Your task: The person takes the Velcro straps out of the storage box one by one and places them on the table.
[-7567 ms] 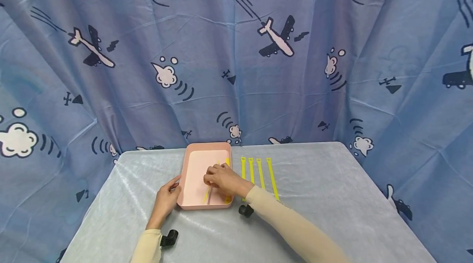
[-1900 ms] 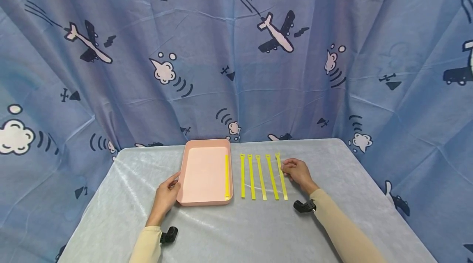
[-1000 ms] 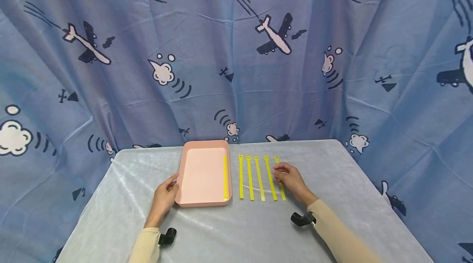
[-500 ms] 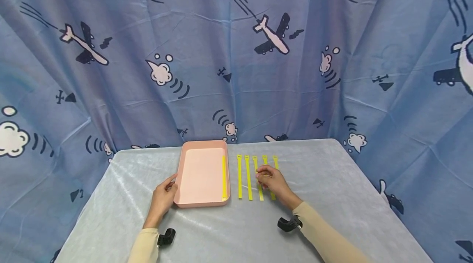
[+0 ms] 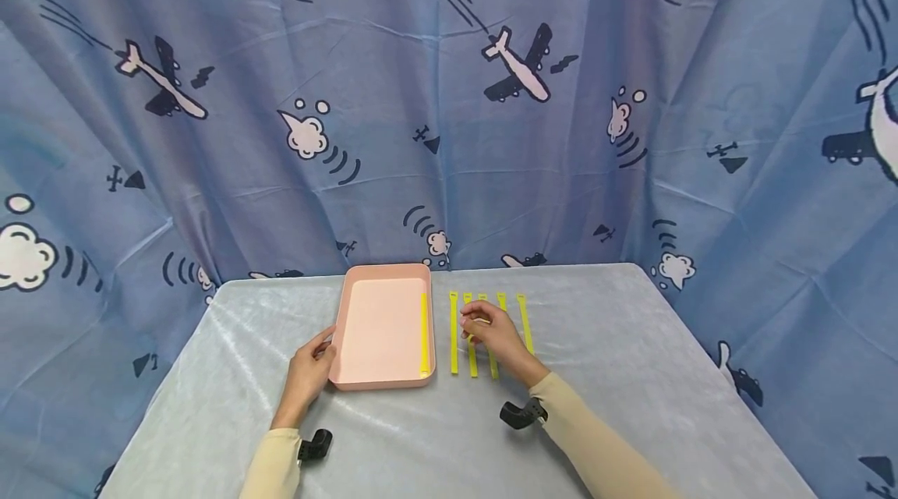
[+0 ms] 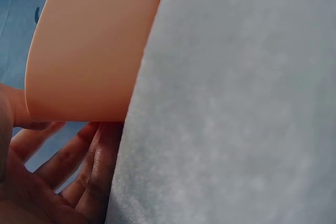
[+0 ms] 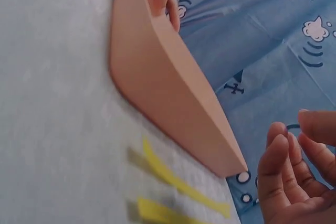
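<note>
A pink tray (image 5: 382, 385) lies on the table, with one yellow cable tie (image 5: 424, 335) along its inner right side. To its right, several flat yellow cable ties (image 5: 454, 335) with slotted heads lie side by side in a row. My left hand (image 5: 305, 376) touches the tray's left side with extended fingers (image 6: 65, 161). Above the left part of the row hovers my right hand (image 5: 496, 331), its fingers loosely bent and holding nothing. In the right wrist view, a gap shows between the thumb (image 7: 320, 127) and the other fingers. This hand partly covers the middle ties.
A pale grey cloth (image 5: 421, 444) covers the table. Behind it hangs a blue curtain (image 5: 365, 195) printed with planes and stars. Black wrist cameras (image 5: 521, 414) are worn on both wrists.
A cable tie has left the tray and lies at the row's right end. My right hand has let go of it and moved left over the row. The left hand stays at the tray.
</note>
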A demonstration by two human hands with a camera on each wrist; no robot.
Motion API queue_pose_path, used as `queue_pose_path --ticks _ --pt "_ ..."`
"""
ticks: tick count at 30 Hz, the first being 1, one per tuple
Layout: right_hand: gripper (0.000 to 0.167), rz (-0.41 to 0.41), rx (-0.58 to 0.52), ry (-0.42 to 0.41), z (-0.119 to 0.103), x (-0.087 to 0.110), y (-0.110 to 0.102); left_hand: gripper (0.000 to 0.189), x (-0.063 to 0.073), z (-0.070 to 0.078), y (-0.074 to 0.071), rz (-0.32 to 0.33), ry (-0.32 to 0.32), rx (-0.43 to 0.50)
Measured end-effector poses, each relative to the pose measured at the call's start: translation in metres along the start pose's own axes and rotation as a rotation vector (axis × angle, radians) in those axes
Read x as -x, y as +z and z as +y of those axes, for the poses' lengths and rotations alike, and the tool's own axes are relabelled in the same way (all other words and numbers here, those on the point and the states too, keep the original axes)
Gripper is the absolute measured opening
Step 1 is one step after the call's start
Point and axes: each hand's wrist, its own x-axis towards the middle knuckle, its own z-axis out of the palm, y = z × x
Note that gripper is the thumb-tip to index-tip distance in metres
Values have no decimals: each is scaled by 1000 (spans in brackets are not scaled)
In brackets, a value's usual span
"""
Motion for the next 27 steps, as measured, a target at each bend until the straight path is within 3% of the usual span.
queue_pose_path --ticks 15,27 --pt "27 -30 -85 -43 -17 -1 34 44 2 1 0 11 -6 -3" --pt "32 -151 -33 -136 -28 -2 56 44 3 1 1 16 4 1"
